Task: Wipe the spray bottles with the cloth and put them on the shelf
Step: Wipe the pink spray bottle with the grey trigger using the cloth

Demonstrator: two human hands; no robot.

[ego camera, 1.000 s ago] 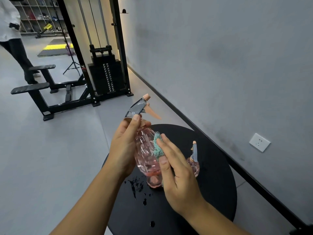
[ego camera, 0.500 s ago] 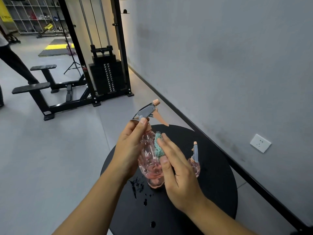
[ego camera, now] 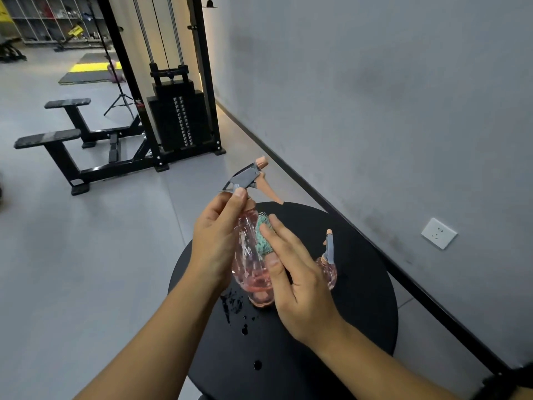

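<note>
A clear pink spray bottle [ego camera: 248, 264] with a grey and peach trigger head is held above the round black table [ego camera: 360, 301]. My left hand [ego camera: 216, 241] grips its neck and side, tilting it slightly. My right hand [ego camera: 291, 281] presses a teal cloth [ego camera: 264, 236] flat against the bottle's right side. A second pink spray bottle [ego camera: 328, 267] stands upright on the table just right of my right hand, partly hidden by it.
Dark wet spots [ego camera: 233, 306] lie on the tabletop under the held bottle. A grey wall with a white socket [ego camera: 438, 232] runs along the right. A black cable weight machine [ego camera: 178, 119] and benches [ego camera: 57, 140] stand on the floor behind.
The view has shifted, so the bottle and hands sit a little lower in the frame. The cloth stays pressed on the bottle's side. The person at far left has walked out of view.
</note>
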